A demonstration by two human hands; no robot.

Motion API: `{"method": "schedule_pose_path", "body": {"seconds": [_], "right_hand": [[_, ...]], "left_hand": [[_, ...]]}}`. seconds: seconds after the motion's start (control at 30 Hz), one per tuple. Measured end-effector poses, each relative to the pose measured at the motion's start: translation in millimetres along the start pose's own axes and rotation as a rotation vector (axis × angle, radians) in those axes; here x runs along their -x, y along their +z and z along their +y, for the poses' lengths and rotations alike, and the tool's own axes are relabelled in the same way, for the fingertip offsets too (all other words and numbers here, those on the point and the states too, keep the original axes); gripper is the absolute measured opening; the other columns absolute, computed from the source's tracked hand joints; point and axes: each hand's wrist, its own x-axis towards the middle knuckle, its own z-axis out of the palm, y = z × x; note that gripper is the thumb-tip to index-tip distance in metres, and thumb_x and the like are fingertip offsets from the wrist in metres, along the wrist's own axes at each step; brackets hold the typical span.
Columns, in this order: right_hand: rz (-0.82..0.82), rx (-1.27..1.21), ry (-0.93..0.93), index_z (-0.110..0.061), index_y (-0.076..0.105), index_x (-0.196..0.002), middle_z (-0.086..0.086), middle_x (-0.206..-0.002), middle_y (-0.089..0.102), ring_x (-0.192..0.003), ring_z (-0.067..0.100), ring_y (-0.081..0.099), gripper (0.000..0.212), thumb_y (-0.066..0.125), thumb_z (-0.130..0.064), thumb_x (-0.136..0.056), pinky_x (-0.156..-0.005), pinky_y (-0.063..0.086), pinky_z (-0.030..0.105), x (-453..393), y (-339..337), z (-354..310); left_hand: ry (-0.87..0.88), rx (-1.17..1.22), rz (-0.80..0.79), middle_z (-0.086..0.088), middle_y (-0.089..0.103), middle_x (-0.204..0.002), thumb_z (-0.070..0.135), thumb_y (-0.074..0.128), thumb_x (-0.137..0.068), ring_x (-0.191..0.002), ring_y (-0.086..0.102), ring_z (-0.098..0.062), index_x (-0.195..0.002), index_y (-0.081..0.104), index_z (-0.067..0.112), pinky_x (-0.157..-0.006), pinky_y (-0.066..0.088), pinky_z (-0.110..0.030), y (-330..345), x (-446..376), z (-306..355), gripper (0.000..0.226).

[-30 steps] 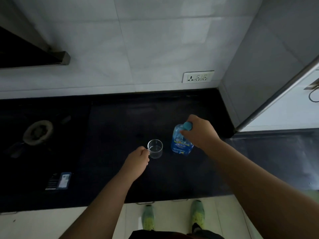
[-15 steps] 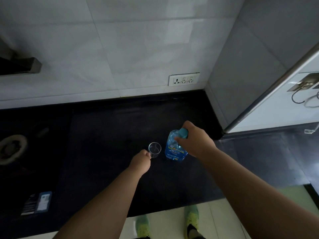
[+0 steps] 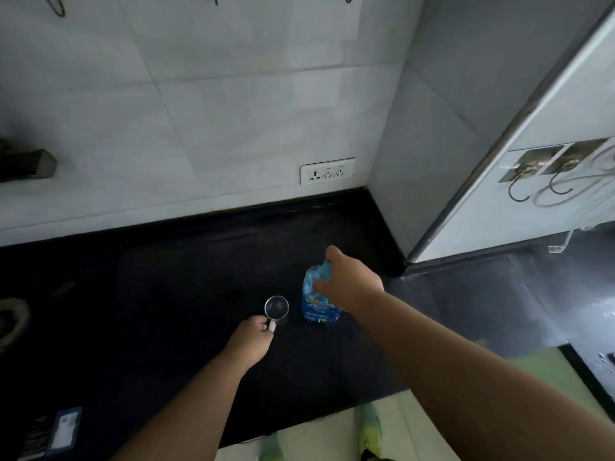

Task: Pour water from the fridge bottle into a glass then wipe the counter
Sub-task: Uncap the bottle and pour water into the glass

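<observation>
A clear glass mug (image 3: 277,307) stands upright on the black counter (image 3: 186,294), and it looks empty. My left hand (image 3: 251,337) is closed on its handle at the near side. Just right of the mug stands a blue plastic water bottle (image 3: 317,304) with a blue cap. My right hand (image 3: 346,284) grips the bottle's top over the cap, hiding most of the neck. Bottle and mug are a few centimetres apart.
A white socket plate (image 3: 326,171) sits on the tiled back wall. A grey side wall and a metal-edged white panel (image 3: 499,161) with hooks close the right. A stove burner (image 3: 11,319) lies far left, a small dark packet (image 3: 65,427) near the front edge.
The camera tilted up and to the right, so hands, mug and bottle sit lower in view. Both hands kept their hold; mug and bottle stayed standing on the counter.
</observation>
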Motion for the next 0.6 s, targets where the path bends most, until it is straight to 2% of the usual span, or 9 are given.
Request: {"method": "schedule_pose_path", "body": {"seconds": [0.1,0.2,0.3,0.37,0.47,0.5,0.6], "right_hand": [[0.002,0.012,0.008,-0.033,0.038,-0.113,-0.003,-0.088,0.064,-0.074,0.018,0.065,0.039,0.065,-0.045,-0.087,-0.059,0.054,0.034,1.3,0.5,-1.6],[0.018,0.007,0.018,-0.031,0.04,-0.112,-0.003,-0.085,0.063,-0.071,0.018,0.065,0.037,0.064,-0.048,-0.089,-0.059,0.055,0.034,1.5,0.7,-2.1],[0.064,-0.015,0.024,-0.028,0.045,-0.107,-0.002,-0.083,0.063,-0.069,0.018,0.065,0.033,0.06,-0.054,-0.093,-0.059,0.056,0.035,1.3,-1.8,-5.1],[0.086,-0.006,0.021,-0.026,0.047,-0.105,-0.001,-0.083,0.063,-0.069,0.019,0.064,0.029,0.059,-0.051,-0.095,-0.062,0.059,0.037,3.6,-3.1,-7.4],[0.094,0.005,0.006,-0.026,0.051,-0.105,-0.003,-0.083,0.063,-0.071,0.019,0.064,0.024,0.06,-0.045,-0.093,-0.067,0.06,0.038,13.4,-14.4,-14.1],[0.12,0.004,-0.009,-0.027,0.052,-0.102,-0.003,-0.082,0.063,-0.071,0.019,0.064,0.022,0.06,-0.045,-0.092,-0.065,0.059,0.036,18.4,-23.1,-18.8],[0.242,0.017,-0.143,-0.026,0.051,-0.091,-0.006,-0.076,0.06,-0.066,0.016,0.059,0.021,0.06,-0.044,-0.088,-0.056,0.043,0.028,39.2,-64.3,-42.1]], "left_hand": [[0.009,0.032,0.033,0.0,0.057,-0.146,0.017,0.056,-0.1,-0.117,0.063,-0.015,-0.149,0.048,0.019,-0.091,0.053,-0.029,-5.7,8.0,-1.9,0.05],[0.073,0.05,0.111,0.0,0.05,-0.15,0.015,0.059,-0.098,-0.126,0.056,-0.016,-0.147,0.049,0.021,-0.091,0.044,-0.027,-9.4,16.3,4.1,0.05],[0.139,0.05,0.14,-0.002,0.048,-0.15,0.018,0.068,-0.093,-0.114,0.055,-0.011,-0.144,0.051,0.025,-0.089,0.046,-0.028,-14.7,23.1,20.6,0.054],[0.184,0.018,0.143,-0.003,0.044,-0.153,0.018,0.071,-0.092,-0.125,0.054,-0.016,-0.149,0.047,0.025,-0.1,0.049,-0.033,-19.7,29.3,34.4,0.062],[0.311,0.022,0.126,0.001,0.033,-0.163,0.027,0.078,-0.089,-0.147,0.04,-0.017,-0.157,0.035,0.029,-0.118,0.04,-0.039,-30.5,46.6,57.9,0.08],[0.357,0.028,0.11,0.005,0.03,-0.165,0.031,0.081,-0.087,-0.148,0.038,-0.014,-0.159,0.032,0.033,-0.118,0.04,-0.038,-35.0,53.0,65.3,0.086],[0.477,0.043,0.062,0.019,0.028,-0.16,0.043,0.087,-0.079,-0.136,0.045,-0.001,-0.158,0.027,0.045,-0.105,0.048,-0.028,-52.9,77.2,87.7,0.099]]}}
